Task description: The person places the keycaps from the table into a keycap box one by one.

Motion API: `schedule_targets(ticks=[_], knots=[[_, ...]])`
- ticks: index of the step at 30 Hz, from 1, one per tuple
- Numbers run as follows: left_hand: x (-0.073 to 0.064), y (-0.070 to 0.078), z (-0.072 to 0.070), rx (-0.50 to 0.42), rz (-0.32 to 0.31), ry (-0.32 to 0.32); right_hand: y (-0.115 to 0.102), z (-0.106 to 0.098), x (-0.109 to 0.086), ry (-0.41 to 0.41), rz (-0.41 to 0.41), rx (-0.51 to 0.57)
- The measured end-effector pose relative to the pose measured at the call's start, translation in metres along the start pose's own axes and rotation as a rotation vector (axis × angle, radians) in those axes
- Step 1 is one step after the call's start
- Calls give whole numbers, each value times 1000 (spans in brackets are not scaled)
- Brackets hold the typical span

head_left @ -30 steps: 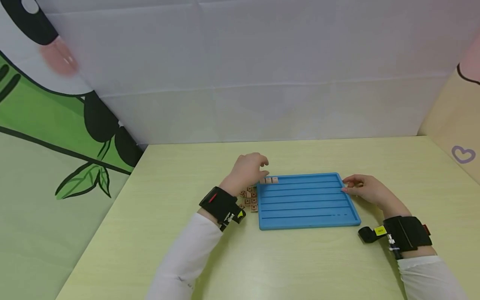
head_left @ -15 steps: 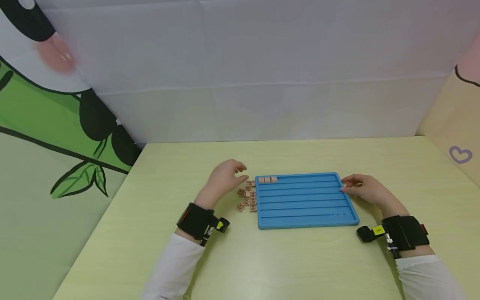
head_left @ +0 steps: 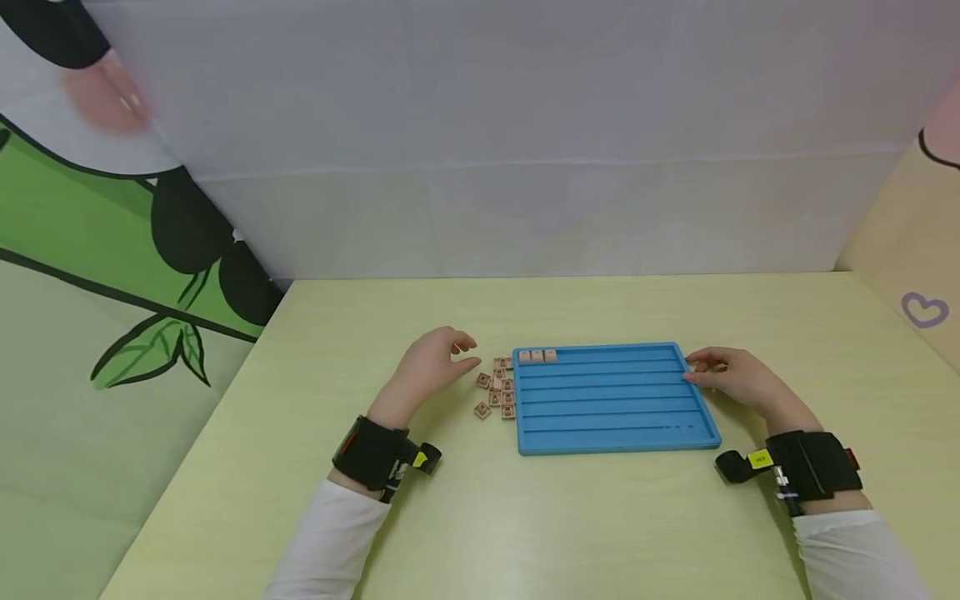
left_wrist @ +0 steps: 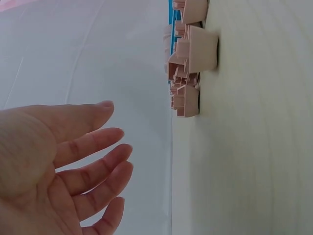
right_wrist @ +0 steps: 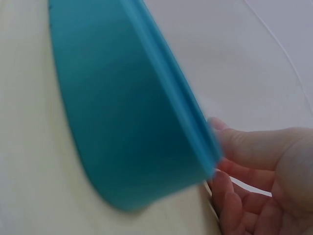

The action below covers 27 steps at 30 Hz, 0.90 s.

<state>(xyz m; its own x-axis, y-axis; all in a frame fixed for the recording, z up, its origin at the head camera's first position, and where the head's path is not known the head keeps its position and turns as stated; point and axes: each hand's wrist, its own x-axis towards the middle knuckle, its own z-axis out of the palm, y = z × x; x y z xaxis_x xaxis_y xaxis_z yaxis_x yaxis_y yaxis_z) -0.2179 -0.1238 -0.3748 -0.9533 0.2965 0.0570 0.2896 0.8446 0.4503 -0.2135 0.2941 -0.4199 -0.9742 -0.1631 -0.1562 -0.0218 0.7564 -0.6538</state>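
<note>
A blue ridged tray (head_left: 615, 401) lies on the table, with three pale keycaps (head_left: 537, 356) side by side in the left end of its top row. My right hand (head_left: 731, 377) pinches the tray's right edge; in the right wrist view the thumb lies along the rim and the other fingers curl below it. My left hand (head_left: 431, 367) hovers to the left of several loose keycaps (head_left: 495, 398), fingers relaxed and holding nothing. Those keycaps sit against the tray's left side, hollow undersides showing. The left wrist view has the loose keycaps (left_wrist: 200, 49) beyond the fingertips.
The pale wooden table (head_left: 450, 533) runs back to a white cloth wall (head_left: 525, 208). A printed green panel (head_left: 112, 267) stands at the left, and a cream panel with a heart (head_left: 924, 308) at the right.
My left hand has drawn away from the tray's top-left corner, leftward and slightly toward me, uncovering the loose keycaps. My right hand stays at the tray's edge.
</note>
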Motion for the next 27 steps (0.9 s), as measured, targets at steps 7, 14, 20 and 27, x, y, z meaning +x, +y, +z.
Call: schedule_targets(ticks=[7,14,20,27], knots=[[-3,1,2,5,-19,-36,1,1,0,2,-3,-2],[-13,5,6,45,-44,-58,1,0,-1,7,-4,-6],[-20,13,13,55,-55,-89,2,2,-1,3,-2,-2],[-23,12,22,43,-71,-131,2,1,0,-4,-2,-2]])
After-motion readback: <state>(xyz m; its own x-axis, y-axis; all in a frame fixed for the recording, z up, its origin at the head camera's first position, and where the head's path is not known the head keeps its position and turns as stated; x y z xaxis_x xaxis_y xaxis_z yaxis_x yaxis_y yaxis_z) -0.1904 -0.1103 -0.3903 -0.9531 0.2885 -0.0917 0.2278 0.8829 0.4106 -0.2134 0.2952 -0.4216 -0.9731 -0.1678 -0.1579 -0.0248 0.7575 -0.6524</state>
